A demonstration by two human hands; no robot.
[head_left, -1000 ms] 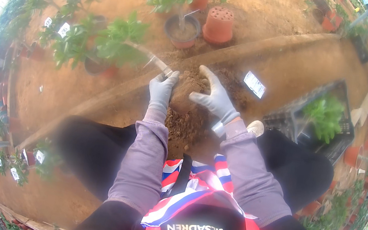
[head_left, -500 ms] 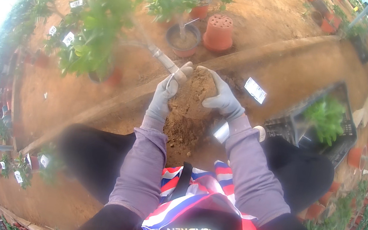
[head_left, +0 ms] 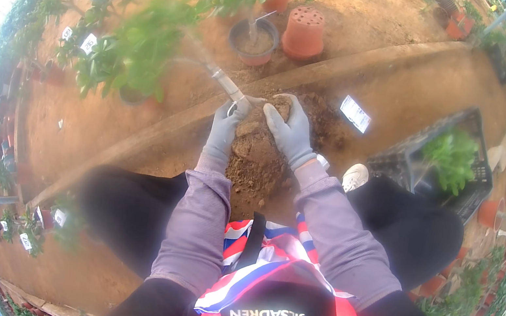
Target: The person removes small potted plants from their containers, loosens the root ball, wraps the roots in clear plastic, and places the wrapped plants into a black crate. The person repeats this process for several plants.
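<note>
The leafy plant (head_left: pixel 141 51) has swung further out to the left since a moment ago, and its stem (head_left: pixel 225 84) now leans that way. The left hand (head_left: pixel 226 128), in a grey glove, is closed around the stem's base. The right hand (head_left: pixel 290 131) cups the brown root ball (head_left: pixel 253 148) from the other side. Both are above the soil heap (head_left: pixel 260 176) on the ground, near a terracotta pot (head_left: pixel 304 32).
</note>
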